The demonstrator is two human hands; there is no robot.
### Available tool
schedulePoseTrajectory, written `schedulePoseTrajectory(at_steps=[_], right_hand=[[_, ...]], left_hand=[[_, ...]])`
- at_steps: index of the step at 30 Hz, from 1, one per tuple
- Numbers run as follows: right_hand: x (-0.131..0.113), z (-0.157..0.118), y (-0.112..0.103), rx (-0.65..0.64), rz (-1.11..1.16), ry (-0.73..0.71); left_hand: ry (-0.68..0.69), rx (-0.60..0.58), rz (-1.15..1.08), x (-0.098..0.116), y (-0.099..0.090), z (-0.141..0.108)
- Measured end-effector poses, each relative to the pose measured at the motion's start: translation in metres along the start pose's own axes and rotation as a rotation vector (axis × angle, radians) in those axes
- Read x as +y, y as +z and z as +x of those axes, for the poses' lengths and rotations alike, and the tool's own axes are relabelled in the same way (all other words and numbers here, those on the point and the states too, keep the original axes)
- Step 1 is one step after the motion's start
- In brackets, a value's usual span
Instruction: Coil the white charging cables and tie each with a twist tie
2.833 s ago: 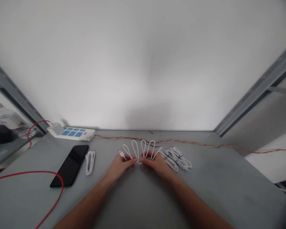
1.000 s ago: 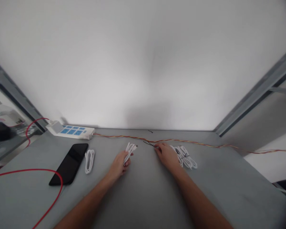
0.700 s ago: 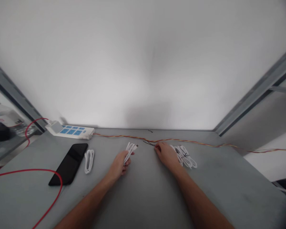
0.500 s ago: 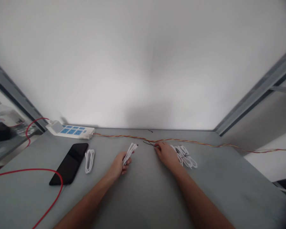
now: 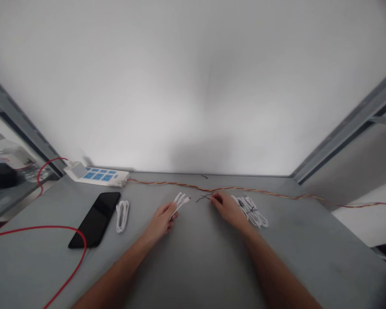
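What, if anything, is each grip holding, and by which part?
Left grip: a bundled white cable, by its near end, connector sticking out. Right grip: at a black tie; whether it's pinched can't be told.

over here it's just one head-worn cam, looking forward and down at the left hand [image 5: 161,219] and right hand [image 5: 228,209] from fairly close, pale wall [image 5: 193,94] up top

Black phone [image 5: 94,220] laid on tabletop [image 5: 193,266]. White coil [image 5: 122,216] placed just right of phone; further right, folded white cable [image 5: 180,205] gripped in left hand [image 5: 161,221]; beyond, black ties [image 5: 203,197] touched by right hand [image 5: 227,209]. Tied cable bundles [image 5: 254,213] set farthest right of phone, power strip [image 5: 98,176] behind.
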State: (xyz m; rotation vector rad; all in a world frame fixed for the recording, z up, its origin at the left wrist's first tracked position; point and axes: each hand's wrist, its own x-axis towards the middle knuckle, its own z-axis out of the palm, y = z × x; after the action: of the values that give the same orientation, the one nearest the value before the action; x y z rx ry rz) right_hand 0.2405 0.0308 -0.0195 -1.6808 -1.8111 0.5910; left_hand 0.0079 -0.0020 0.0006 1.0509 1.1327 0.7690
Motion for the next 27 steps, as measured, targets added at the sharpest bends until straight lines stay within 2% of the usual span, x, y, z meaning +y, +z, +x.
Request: schedulePoseTrajectory(at_steps=[2, 7, 9, 11, 13, 16, 19, 27], right_hand=[[0.001, 0.001, -0.002, -0.036, 0.206, 0.064], [0.0, -0.002, -0.007, -0.194, 0.712, 0.342], [-0.003, -0.004, -0.008, -0.186, 0.85, 0.377], [-0.009, -0.007, -0.008, -0.161, 0.941, 0.328], [-0.018, -0.01, -0.002, -0.151, 0.975, 0.234], [-0.031, -0.017, 0.012, -0.252, 0.92, 0.147], [-0.041, -0.025, 0.026, -0.345, 0.867, 0.124], [-0.046, -0.032, 0.034, -0.355, 0.763, 0.137]], left_hand=[[0.01, 0.015, 0.03, 0.0, 0.0, 0.0], [0.031, 0.04, 0.093, -0.003, 0.003, 0.001], [0.025, 0.04, 0.085, -0.004, 0.003, 0.0], [0.008, 0.019, 0.042, -0.003, 0.004, -0.001], [-0.012, -0.02, -0.024, -0.003, 0.005, -0.002], [-0.041, -0.035, -0.091, -0.005, 0.007, -0.002], [-0.054, 0.021, -0.089, -0.008, 0.009, -0.001], [-0.045, -0.009, -0.051, -0.007, 0.01, -0.004]])
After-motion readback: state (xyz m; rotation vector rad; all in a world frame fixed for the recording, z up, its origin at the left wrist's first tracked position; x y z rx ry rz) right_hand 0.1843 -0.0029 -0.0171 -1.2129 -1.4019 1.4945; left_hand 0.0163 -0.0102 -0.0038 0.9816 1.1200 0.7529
